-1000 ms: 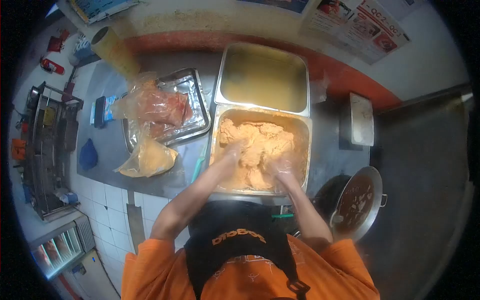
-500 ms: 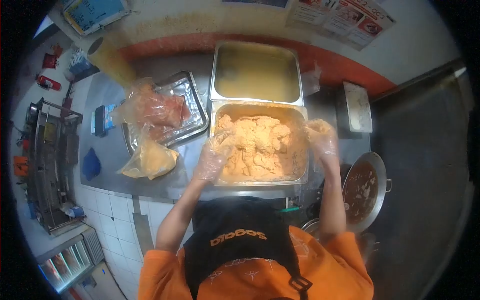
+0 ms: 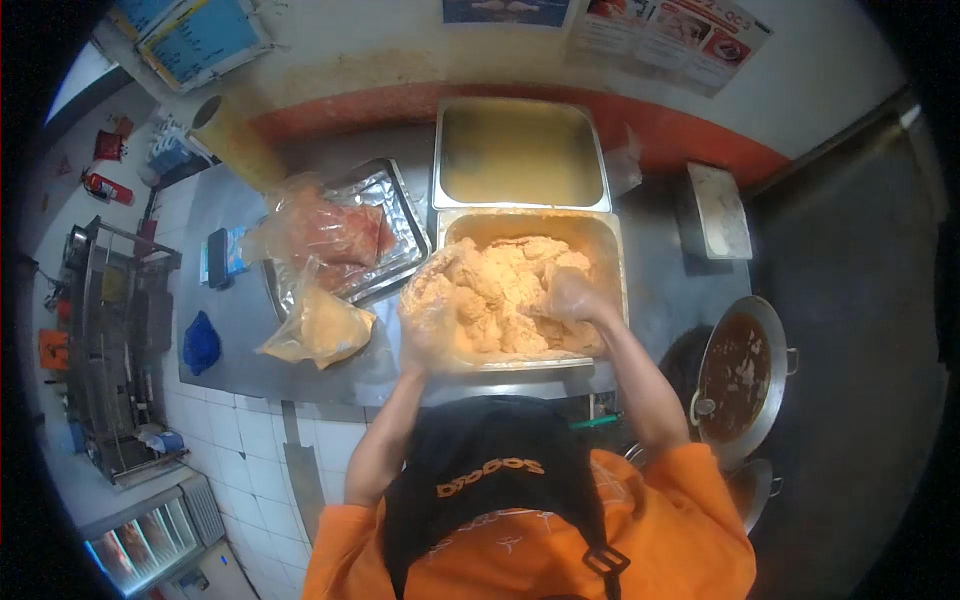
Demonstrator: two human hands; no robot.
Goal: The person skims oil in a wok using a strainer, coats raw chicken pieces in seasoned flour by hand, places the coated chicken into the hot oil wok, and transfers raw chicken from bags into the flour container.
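A deep steel pan holds breaded chicken pieces in loose orange-tinted flour. Both of my hands wear clear plastic gloves dusted with flour. At the pan's left rim, my left hand is closed around breaded chicken; motion blurs its outline. My right hand reaches in from the right, its fingers down among the coated pieces and partly hidden by them. A second steel pan with cloudy yellowish liquid sits directly behind.
Left of the pan lie a bag of yellowish powder and bagged raw meat on a metal tray. A blue cloth is farther left. A wide pan of brown liquid stands at the right, below a narrow steel container.
My right hand has moved left from the pan's right rim into the breaded pieces. My left hand has stayed near the left rim, now with a larger coated clump. The view has shifted slightly.
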